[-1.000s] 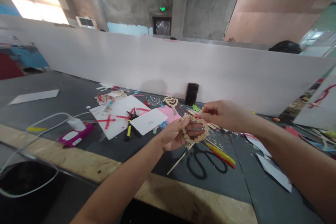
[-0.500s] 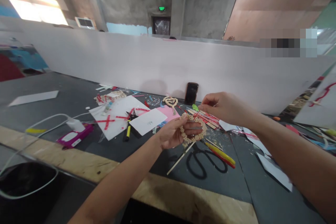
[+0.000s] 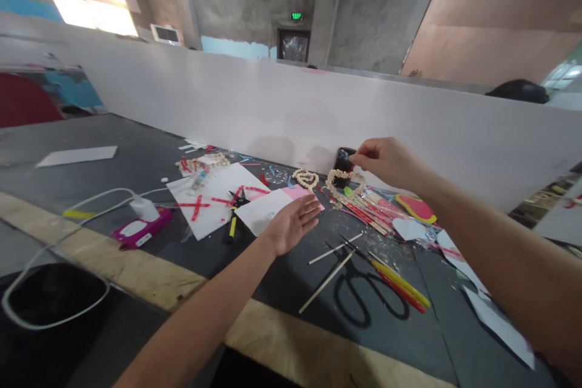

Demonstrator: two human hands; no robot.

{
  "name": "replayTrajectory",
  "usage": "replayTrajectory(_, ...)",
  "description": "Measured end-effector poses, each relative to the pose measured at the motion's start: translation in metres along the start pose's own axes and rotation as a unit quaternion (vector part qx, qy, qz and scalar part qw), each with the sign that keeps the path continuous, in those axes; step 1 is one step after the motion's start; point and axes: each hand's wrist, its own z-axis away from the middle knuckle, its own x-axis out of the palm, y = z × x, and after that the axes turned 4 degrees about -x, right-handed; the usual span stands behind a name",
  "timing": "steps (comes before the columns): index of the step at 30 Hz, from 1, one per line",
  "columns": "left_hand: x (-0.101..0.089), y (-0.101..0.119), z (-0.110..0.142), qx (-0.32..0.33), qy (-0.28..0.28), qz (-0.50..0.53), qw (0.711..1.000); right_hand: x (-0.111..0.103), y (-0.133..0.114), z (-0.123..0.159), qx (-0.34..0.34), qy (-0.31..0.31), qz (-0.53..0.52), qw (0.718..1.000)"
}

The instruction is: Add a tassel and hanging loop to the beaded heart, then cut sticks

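My right hand (image 3: 382, 161) is raised near the white partition, its thumb and fingertips pinched together. From the pinch hangs a ring of pale beads (image 3: 331, 185), somewhat heart-shaped; the thread between can hardly be made out. Behind the ring leans a phone (image 3: 344, 159), partly covered by it. My left hand (image 3: 294, 224) is empty, fingers stretched out, above the edge of a white sheet (image 3: 254, 211) and a pink sheet (image 3: 295, 191). Another bead loop (image 3: 305, 179) lies on the table between my hands, farther back.
Black scissors (image 3: 352, 297), thin wooden sticks (image 3: 325, 282) and a yellow-red tool (image 3: 400, 285) lie in front. Red-and-pale strips (image 3: 368, 209) are heaped at right. Left are black-yellow pliers (image 3: 232, 227), a purple power strip (image 3: 140, 229) and a white cable (image 3: 43, 248). A partition (image 3: 254, 103) stands behind.
The bead ring has left my left hand and now hangs from my right hand, farther back. My left hand has opened flat. The view has shifted slightly.
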Motion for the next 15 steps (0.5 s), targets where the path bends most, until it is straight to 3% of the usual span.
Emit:
replayTrajectory(3,-0.014,0.005,0.009,0.024,-0.001,-0.002,1.000,0.007,0.008,-0.020,0.007,0.018,0.007,1.000)
replayTrajectory(7,-0.028,0.011,0.023,0.024,-0.050,-0.022,0.998,0.016,0.013,-0.047,0.019,0.038,0.026,0.999)
replayTrajectory(15,-0.049,0.001,0.035,-0.069,-0.197,-0.019,0.978,0.037,0.014,-0.090,0.036,0.042,0.057,0.997)
